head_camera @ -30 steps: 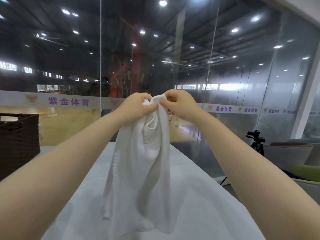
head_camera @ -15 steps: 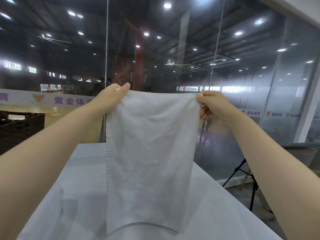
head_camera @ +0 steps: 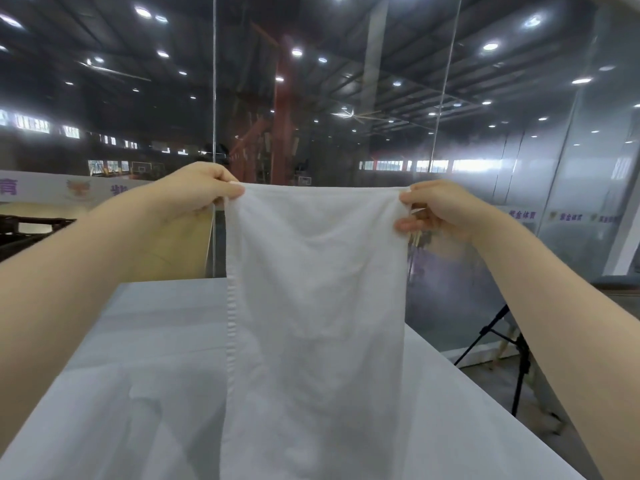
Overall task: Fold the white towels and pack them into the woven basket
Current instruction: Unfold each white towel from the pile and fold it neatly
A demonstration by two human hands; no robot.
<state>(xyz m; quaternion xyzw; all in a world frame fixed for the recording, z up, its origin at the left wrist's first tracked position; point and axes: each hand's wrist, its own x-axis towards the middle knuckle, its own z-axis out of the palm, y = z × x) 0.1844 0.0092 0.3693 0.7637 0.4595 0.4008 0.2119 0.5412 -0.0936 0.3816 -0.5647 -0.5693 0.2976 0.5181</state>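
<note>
A white towel (head_camera: pixel 315 306) hangs spread flat in the air above the white-covered table (head_camera: pixel 145 358). My left hand (head_camera: pixel 197 192) pinches its top left corner. My right hand (head_camera: pixel 440 209) pinches the top right corner, so the top edge is stretched nearly taut between them. The towel's lower end drops below the frame, so I cannot tell whether it touches the table. A dark woven basket (head_camera: pixel 31 233) shows at the far left edge, mostly hidden behind my left forearm.
A glass wall stands just past the table's far edge, with a sports hall beyond it. A black tripod (head_camera: pixel 509 355) stands on the floor to the right of the table.
My hands went from holding the bunched towel together to apart, spreading it flat. Since half a second ago they have moved a little wider and the view has tilted up.
</note>
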